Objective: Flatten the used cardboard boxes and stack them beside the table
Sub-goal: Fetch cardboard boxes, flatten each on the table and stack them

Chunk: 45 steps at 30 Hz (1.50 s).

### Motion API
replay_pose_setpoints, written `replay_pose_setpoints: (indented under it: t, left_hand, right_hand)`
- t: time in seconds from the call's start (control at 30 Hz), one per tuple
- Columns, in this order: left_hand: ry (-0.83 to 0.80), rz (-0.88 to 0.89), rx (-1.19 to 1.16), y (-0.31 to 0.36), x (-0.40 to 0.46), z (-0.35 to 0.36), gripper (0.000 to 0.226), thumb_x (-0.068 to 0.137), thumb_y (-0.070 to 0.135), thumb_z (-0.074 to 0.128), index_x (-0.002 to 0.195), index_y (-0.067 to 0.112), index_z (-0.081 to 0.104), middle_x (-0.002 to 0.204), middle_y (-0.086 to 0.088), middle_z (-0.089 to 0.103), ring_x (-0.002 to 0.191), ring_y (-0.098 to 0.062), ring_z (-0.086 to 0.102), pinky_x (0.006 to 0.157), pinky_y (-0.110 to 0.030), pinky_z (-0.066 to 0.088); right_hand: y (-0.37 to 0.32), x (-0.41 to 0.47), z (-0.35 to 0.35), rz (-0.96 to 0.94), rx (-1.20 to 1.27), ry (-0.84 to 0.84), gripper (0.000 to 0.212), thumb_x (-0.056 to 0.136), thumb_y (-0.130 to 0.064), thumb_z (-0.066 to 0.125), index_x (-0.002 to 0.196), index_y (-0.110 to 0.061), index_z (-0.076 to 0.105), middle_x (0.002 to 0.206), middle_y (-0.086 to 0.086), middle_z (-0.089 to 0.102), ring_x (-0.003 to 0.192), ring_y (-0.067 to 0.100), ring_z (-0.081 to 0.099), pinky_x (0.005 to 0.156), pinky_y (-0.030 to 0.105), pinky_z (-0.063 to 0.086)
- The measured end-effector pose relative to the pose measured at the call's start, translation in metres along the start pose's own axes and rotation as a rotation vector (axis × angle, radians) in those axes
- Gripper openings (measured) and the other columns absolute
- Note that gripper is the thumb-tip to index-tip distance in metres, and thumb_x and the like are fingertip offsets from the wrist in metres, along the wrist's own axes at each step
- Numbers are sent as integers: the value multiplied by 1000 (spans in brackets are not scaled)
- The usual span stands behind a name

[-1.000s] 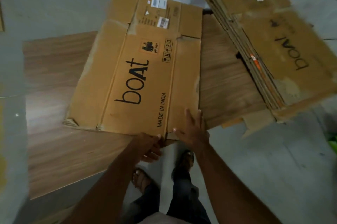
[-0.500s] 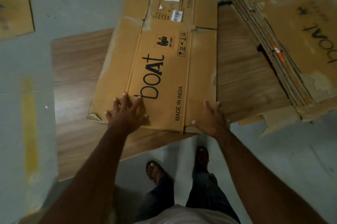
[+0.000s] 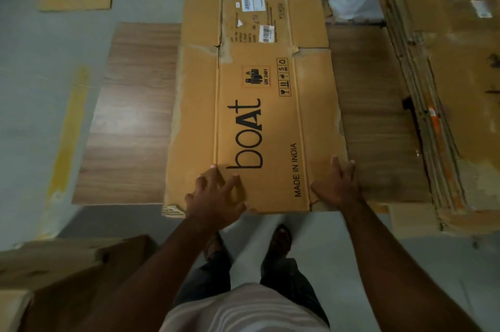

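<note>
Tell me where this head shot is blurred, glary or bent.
Head view: dim light; a pale glare patch on the wooden table; left hand smeared by motion; flattened box print sharp; wide-angle bending tilts the stack of flattened boxes at the right edge.

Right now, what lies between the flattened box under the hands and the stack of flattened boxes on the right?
In the head view, only bare wooden tabletop separates the flattened box from the stack.

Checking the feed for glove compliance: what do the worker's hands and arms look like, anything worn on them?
Both arms are bare from as far up as the view reaches down to the wrist, with no sleeves showing. The left hand and right hand carry no gloves; no watch, band or ring is visible. Lower in view are a pale striped top, dark trousers and open sandals.
</note>
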State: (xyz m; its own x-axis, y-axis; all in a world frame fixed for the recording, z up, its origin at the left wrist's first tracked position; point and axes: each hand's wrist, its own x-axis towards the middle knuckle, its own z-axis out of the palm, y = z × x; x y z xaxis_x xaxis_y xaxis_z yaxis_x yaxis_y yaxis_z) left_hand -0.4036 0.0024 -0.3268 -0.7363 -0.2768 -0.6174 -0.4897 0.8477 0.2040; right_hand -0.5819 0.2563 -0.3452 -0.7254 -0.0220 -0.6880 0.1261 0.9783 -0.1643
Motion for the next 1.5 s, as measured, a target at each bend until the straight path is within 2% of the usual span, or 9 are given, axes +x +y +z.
replay_pose_setpoints:
  t: [0.13, 0.3, 0.43, 0.53, 0.77, 1.03, 1.23, 1.37, 1.5]
  left_hand:
    - [200, -234, -174, -21, -1, 1, 84, 84, 68, 65, 151, 37, 26, 160, -5, 20, 143, -39, 26, 109, -64, 35]
    - [292, -554, -455, -51, 10, 9, 107, 71, 57, 86, 147, 6, 30, 146, -22, 37, 133, -43, 35, 112, -58, 32]
    - [298, -646, -810, -47, -6, -10, 80, 70, 38, 92, 125, -1, 50, 111, -18, 65, 94, -39, 70, 80, -54, 61]
    - [293, -605, -734, -31, -18, -16, 51, 71, 43, 91, 96, 4, 69, 78, -11, 75, 63, -28, 74, 67, -44, 64]
    - [517, -542, -558, 30, -36, -21, 39, 92, 33, 73, 104, 10, 44, 100, -18, 65, 90, -40, 67, 73, -44, 56]
    - [590, -448, -725, 37, -65, -7, 34, 96, 30, 66, 123, 15, 54, 102, -16, 69, 93, -40, 68, 71, -39, 47]
    - [663, -359, -828, 37, -95, -5, 38, 97, 31, 65, 127, 14, 51, 99, -21, 69, 89, -41, 69, 73, -43, 53]
    - [757, -293, -842, 58, -106, -22, 32, 96, 30, 66, 119, 12, 54, 93, -24, 69, 86, -45, 67, 66, -42, 48]
    - [849, -178, -952, 93, -113, -37, 29, 97, 25, 66, 119, 8, 59, 86, -15, 62, 73, -34, 57, 59, -33, 36]
  right_hand:
    - [20, -5, -8, -58, 30, 17, 105, 89, -50, 69, 163, -35, -4, 170, 9, -15, 156, 36, -2, 122, 56, 17]
    - [26, 2, -23, -19, 133, 158, 97, 85, -45, 75, 160, -19, 18, 158, 15, 31, 140, 39, 36, 110, 50, 37]
    - [30, 2, -44, 53, 492, 53, 64, 81, -30, 80, 134, -9, 52, 117, 12, 64, 102, 31, 64, 82, 41, 57]
    - [17, -10, -51, 27, 379, 153, 59, 82, -31, 78, 131, -9, 54, 119, 14, 65, 105, 33, 65, 86, 46, 58]
    - [-26, -56, -62, 56, 124, 332, 43, 99, -27, 63, 133, -12, 42, 132, 17, 54, 119, 34, 58, 96, 46, 50]
    - [-18, -87, -33, -112, 40, 685, 33, 94, -29, 69, 117, -15, 50, 104, 9, 68, 88, 26, 71, 70, 39, 55]
    - [-8, -126, -26, -115, 57, 784, 44, 65, -17, 92, 94, -9, 60, 78, 12, 65, 65, 30, 68, 56, 38, 53]
    - [3, -146, -62, -91, 109, 836, 37, 91, -28, 70, 120, -12, 53, 119, 14, 65, 110, 33, 65, 92, 46, 52]
    - [32, -150, -99, -108, 169, 964, 41, 93, -29, 68, 123, -11, 48, 123, 20, 61, 114, 39, 61, 94, 54, 53]
